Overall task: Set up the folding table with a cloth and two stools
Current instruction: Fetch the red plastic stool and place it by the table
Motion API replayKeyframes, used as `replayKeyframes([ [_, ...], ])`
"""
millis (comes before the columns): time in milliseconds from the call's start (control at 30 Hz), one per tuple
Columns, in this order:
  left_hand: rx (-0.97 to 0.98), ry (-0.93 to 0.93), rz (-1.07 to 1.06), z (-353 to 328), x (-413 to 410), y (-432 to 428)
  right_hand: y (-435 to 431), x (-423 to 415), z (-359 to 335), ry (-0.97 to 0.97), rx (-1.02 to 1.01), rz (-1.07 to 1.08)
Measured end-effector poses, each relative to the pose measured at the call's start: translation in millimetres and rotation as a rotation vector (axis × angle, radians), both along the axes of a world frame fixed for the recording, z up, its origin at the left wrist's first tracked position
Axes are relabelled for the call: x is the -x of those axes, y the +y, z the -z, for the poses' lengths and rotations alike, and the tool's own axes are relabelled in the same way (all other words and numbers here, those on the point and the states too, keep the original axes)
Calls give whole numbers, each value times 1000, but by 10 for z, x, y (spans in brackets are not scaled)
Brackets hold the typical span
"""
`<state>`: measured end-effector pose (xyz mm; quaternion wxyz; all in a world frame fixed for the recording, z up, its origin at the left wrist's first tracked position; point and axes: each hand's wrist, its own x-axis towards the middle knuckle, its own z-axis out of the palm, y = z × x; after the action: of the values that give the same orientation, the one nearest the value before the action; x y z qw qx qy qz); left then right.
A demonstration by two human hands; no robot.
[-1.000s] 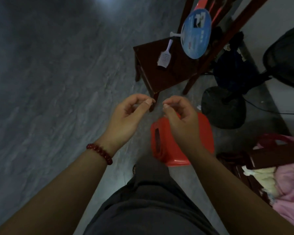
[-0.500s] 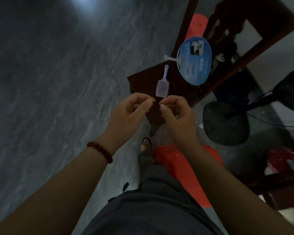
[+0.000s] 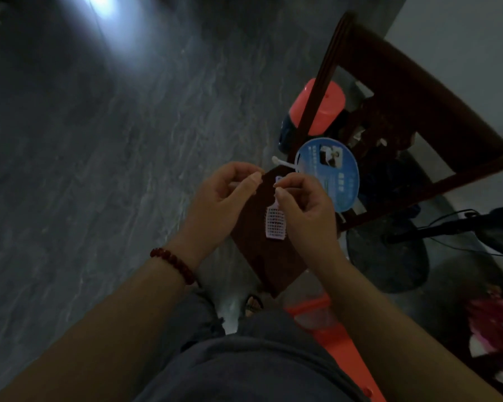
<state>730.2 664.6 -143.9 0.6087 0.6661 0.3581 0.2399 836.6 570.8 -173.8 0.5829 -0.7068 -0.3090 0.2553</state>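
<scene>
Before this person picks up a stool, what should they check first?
1. Hands free: left hand and right hand have curled fingers, thumbs at fingertips; whether they pinch something tiny: cannot tell.
2. Near red stool close beside the legs: ok.
3. Far red stool unobstructed: not ok, it stands behind the wooden chair frame.
4. Folding table and cloth in sight: not ok, neither shows.
5. Open floor on the left for setting up: ok.
</scene>
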Motion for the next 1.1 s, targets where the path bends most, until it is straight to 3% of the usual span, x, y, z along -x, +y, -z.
replayKeyframes([
  [233, -27, -24, 79, 99, -215, 1064, 999, -128, 102, 17, -12, 56],
  [700, -88, 32, 206, -1, -243, 3927, 3815, -8, 92, 90, -59, 206],
  [1100, -51, 8, 387, -25, -1202, 4909, 4646, -778, 38, 87, -54, 417],
])
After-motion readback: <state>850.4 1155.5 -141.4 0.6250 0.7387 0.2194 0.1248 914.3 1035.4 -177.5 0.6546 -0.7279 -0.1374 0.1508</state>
